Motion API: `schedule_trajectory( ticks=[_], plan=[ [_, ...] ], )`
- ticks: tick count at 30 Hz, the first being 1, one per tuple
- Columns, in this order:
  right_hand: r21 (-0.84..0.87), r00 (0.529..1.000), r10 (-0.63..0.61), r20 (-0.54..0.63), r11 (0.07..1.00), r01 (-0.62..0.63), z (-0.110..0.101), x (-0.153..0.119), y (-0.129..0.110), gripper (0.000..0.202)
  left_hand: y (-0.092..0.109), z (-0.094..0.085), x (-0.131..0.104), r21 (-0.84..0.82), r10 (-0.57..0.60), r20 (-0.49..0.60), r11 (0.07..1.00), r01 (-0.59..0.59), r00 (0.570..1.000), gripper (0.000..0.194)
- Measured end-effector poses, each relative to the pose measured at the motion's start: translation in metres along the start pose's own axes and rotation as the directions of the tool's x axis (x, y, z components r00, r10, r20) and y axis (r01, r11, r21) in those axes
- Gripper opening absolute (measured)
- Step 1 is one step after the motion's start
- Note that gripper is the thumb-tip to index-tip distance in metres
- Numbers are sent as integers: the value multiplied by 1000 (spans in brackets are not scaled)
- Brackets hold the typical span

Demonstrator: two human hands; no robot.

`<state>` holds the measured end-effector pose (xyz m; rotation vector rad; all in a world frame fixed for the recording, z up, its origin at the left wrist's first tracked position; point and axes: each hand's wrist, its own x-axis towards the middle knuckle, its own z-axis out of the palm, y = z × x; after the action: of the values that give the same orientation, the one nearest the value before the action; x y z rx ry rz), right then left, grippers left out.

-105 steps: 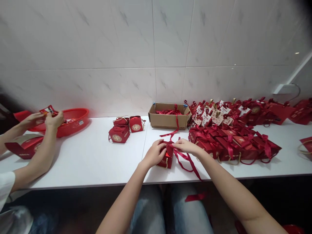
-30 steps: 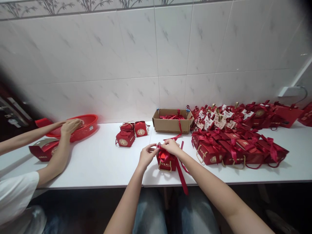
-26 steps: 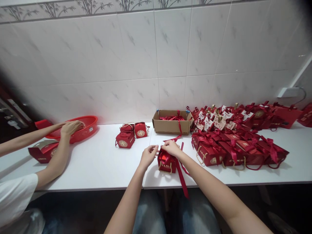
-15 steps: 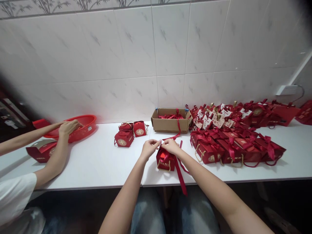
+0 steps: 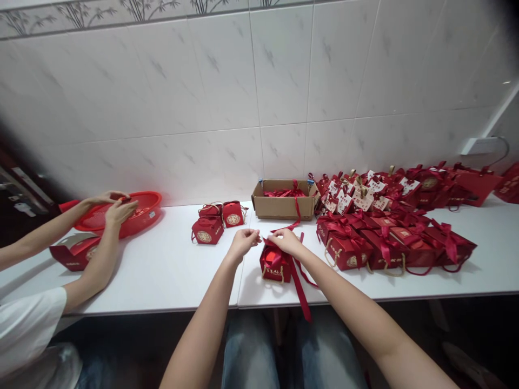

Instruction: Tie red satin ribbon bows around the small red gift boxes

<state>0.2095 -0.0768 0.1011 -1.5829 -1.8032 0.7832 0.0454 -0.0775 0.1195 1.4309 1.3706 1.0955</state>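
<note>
We find the red box (image 5: 279, 270) standing on the tabletop (image 5: 162, 270), near its front edge, with a gold cord (image 5: 274, 280) on its near side. A red ribbon (image 5: 300, 294) lies against the box, one tail hanging over the tabletop's edge. The left hand (image 5: 242, 243) is raised just beside the box's upper left; its fingertips are drawn together, and we cannot tell whether they pinch anything. The right hand (image 5: 287, 241) is at the top of the box, fingers bent there; we cannot confirm what they grip. Behind stands a cardboard carton (image 5: 284, 207) containing red ribbons (image 5: 281, 193). We note three small boxes (image 5: 207, 231) to the left, and ribboned boxes (image 5: 351, 254) to the right, in front of tagged packages (image 5: 363, 199). Farther left, a co-worker's hands (image 5: 117, 209) are over a red basin (image 5: 140, 220).
</note>
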Motion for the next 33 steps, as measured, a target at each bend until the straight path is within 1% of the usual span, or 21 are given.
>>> schedule_trajectory(
  ticks=[3,5,7,9,12,15,19,24,26,28,30,33],
  plan=[
    [43,986,-3,-166,999,10,-4,-6,11,27,25,-20,3,-97,78,-11,992,-79,997,39],
    [96,974,-7,-228,995,30,-7,-12,21,25,39,-30,6,-50,145,-24,988,-146,989,38],
    [155,970,-18,-243,986,57,-8,-19,31,22,46,-33,6,51,168,-5,985,-167,986,37],
    [190,965,-38,-259,978,90,-8,-25,39,19,42,-27,5,155,122,57,979,-129,991,36],
    [194,956,-85,-280,970,143,-5,-29,44,17,25,-11,0,246,8,146,968,-44,989,37],
    [177,950,-118,-290,968,175,-4,-28,41,17,9,3,-2,251,-47,201,968,-4,979,38],
    [173,940,-122,-319,968,184,-5,-29,38,16,1,11,1,256,-59,257,967,-9,965,38],
    [174,942,-98,-320,972,160,-7,-40,50,17,-4,12,9,283,-35,267,958,-44,963,36],
    [198,936,-102,-335,964,176,-7,-45,56,19,-5,12,10,292,-31,283,955,-55,959,36],
    [233,930,-115,-348,951,205,-5,-52,63,20,-5,10,10,291,-50,273,956,-33,961,37],
    [283,935,-103,-339,937,206,0,-59,69,23,-3,4,10,252,-85,251,967,20,964,37],
    [353,967,-39,-251,927,129,10,-69,77,34,4,-12,9,120,-92,209,990,68,974,38]
  ],
)
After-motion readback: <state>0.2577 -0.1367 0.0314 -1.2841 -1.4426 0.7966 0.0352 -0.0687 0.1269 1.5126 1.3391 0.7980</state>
